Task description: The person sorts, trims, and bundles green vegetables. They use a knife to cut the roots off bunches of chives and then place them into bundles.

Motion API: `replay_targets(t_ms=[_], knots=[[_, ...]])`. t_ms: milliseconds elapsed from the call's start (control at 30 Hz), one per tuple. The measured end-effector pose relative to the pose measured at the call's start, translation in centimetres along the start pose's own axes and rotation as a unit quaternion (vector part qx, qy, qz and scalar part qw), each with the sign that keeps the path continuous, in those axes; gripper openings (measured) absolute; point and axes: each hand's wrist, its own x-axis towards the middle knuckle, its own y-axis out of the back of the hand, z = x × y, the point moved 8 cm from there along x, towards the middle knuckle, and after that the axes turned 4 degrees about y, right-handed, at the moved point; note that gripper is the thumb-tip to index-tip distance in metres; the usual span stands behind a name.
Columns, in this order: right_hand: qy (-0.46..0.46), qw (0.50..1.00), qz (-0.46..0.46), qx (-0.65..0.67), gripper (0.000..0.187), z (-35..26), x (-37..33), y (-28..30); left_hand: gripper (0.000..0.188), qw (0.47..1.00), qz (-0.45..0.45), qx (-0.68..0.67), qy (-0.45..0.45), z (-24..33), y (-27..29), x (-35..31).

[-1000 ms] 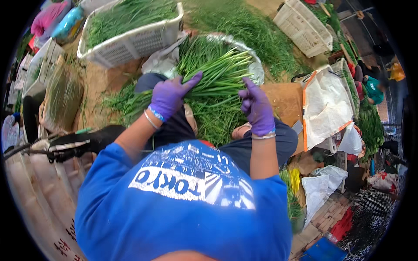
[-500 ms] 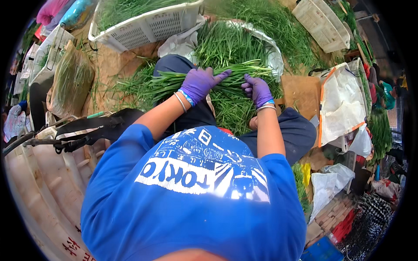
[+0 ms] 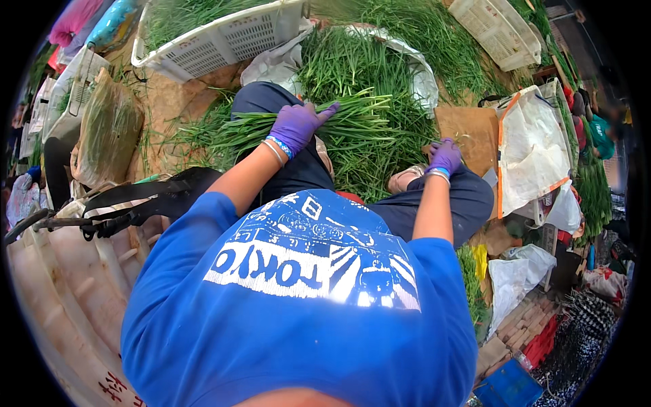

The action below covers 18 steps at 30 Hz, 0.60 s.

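A bunch of long, thin green chives [image 3: 359, 114] lies across my lap, its pale ends toward the right. My left hand [image 3: 296, 127], in a purple glove, is closed around its middle with the index finger stretched along the top. Off to the right, apart from the bunch, my purple-gloved right hand [image 3: 444, 156] is over my right knee, beside the brown board [image 3: 466, 132]. Its fingers look curled together; what they hold, if anything, is too small to make out. Loose chives [image 3: 366, 166] cover the space between my legs, and a heap of them [image 3: 359, 64] fills a white sack just beyond.
Beyond my left knee stands a white plastic crate [image 3: 224, 44] of greens. Another pale crate [image 3: 495, 34] tilts at the far right. A clear bag of greens [image 3: 108, 129] stands left. To the right hangs a white sheet with orange edging [image 3: 536, 149]; a blue crate [image 3: 508, 386] sits lower right.
My right hand has moved away from the pale ends of the bunch, rightward and nearer to me, to my right knee. My left hand still grips the chives.
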Motion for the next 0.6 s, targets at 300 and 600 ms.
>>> replay_targets(t_ms=[300, 600], knots=[[0.369, 0.711, -0.344, -0.49, 0.033, -10.2, -16.5, -11.9, 0.063, 0.992, 0.115, 0.018, -0.054, 1.4, 1.2, -0.4], [0.137, 0.933, -0.265, 0.203, 0.018, -7.5, -14.1, -10.7, 0.067, 0.993, 0.111, 0.022, -0.023, 0.8, 1.4, -0.9]])
